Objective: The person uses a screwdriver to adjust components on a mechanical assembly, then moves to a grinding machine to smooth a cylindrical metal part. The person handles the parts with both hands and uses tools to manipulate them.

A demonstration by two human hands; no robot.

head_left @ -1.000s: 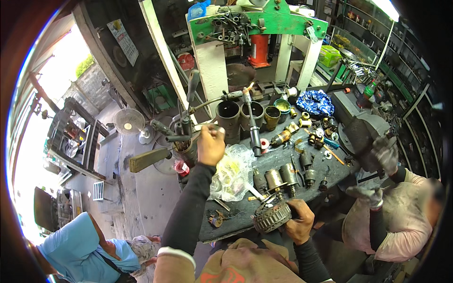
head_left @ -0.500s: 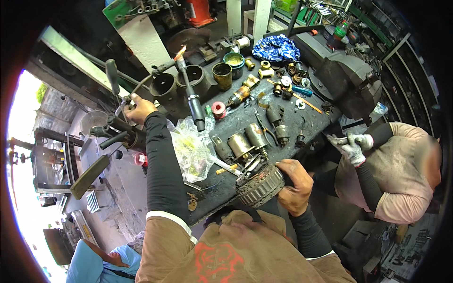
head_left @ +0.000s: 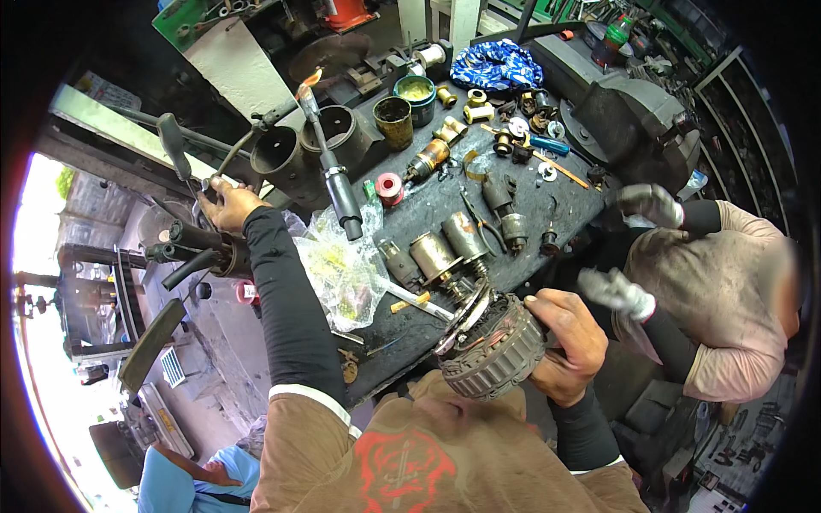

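Observation:
My left hand (head_left: 229, 206) is closed at the torch hose (head_left: 236, 152), above a holder of dark-handled tools (head_left: 224, 263); what its fingers grip is unclear. A lit blowtorch (head_left: 340, 195) lies diagonally to its right, flame at the upper end. My right hand (head_left: 569, 346) grips a round, ribbed metal housing (head_left: 492, 361) with wires inside, held at the bench's front edge. A pale rod (head_left: 406, 291) runs up to it. Just beyond are metal cylinders (head_left: 432, 256), pliers (head_left: 483, 229) and a crumpled clear plastic bag (head_left: 333, 282) with yellowish matter.
On the dark bench (head_left: 402, 218) stand open cans (head_left: 276, 171), greasy tubs (head_left: 393, 124), small parts and a blue patterned cloth (head_left: 496, 64). A machine (head_left: 633, 137) is at the right. A co-worker (head_left: 718, 299) wears gloves; another person (head_left: 197, 479) is at lower left.
The view has shifted. My left hand has moved left from beside the bag to the hose. The housing in my right hand has risen slightly. The co-worker's gloved hands have moved apart.

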